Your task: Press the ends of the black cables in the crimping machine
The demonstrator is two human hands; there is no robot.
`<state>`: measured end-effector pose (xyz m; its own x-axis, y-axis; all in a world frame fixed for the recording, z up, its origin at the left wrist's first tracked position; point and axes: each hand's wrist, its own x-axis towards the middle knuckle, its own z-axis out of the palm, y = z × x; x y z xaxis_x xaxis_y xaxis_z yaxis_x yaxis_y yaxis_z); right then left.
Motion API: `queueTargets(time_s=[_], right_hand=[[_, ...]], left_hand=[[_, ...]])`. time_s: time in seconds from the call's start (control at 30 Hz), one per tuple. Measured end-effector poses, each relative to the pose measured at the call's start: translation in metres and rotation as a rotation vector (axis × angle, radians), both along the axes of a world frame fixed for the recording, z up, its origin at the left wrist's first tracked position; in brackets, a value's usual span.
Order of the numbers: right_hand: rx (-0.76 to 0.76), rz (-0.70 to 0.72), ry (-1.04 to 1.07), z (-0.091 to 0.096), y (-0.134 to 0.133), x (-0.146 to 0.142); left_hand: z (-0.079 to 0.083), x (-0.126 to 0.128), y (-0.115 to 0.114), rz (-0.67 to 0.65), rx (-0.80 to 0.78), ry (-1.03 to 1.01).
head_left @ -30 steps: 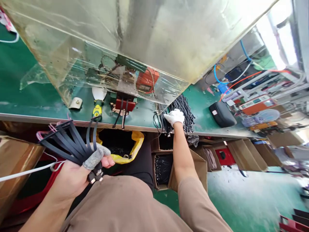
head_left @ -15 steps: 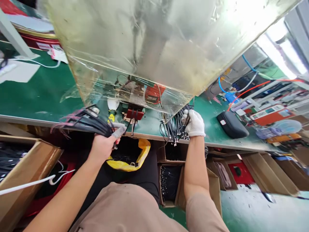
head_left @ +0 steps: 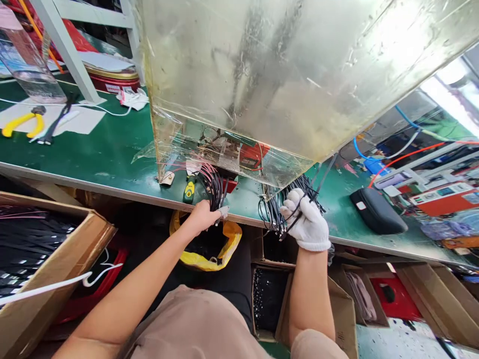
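Observation:
My left hand [head_left: 205,217], with a grey covering on a fingertip, is closed round a bundle of black cables [head_left: 216,189] with thin pink wire ends fanned toward the back left. It hangs at the bench's front edge, above a yellow-rimmed bag [head_left: 232,244]. In a white glove, my right hand [head_left: 309,224] is shut on a black cable [head_left: 295,219] that runs up past its fingers. Beneath and behind it lies a pile of black cables [head_left: 275,214] with metal-tipped ends. Partly behind the bundle sits a small red fixture [head_left: 230,186]; a yellow-green screwdriver [head_left: 189,189] lies to its left.
A cloudy clear shield [head_left: 232,65] hangs low over the work spot. On the green bench [head_left: 112,154] are yellow-handled pliers [head_left: 24,122] at left and a black case [head_left: 377,210] at right. Below stand cardboard boxes [head_left: 90,239], and a white hook [head_left: 88,279] juts in.
The view has shifted left. My left hand has swung the bundle right, in front of the fixture, its wires now pointing away. My right hand has drawn a cable from the pile toward me.

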<state>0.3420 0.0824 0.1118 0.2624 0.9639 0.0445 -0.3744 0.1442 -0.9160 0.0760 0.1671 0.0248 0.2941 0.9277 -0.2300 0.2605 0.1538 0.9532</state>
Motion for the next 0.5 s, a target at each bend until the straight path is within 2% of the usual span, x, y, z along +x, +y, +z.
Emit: queueTargets(time_s=[0.2, 0.33, 0.4, 0.5], right_hand=[[-0.031, 0.102, -0.023, 0.0, -0.016, -0.025], [-0.065, 0.083, -0.113, -0.011, -0.027, -0.039], [-0.093, 0.146, -0.124, -0.021, -0.027, -0.05], [-0.193, 0.324, -0.094, -0.045, -0.02, -0.073]], left_hand=[[0.012, -0.015, -0.03, -0.127, 0.044, -0.105], [0.006, -0.023, -0.053, -0.219, -0.023, -0.207], [0.002, -0.033, -0.063, -0.162, -0.04, -0.267], [0.005, -0.064, -0.076, -0.022, -0.026, -0.341]])
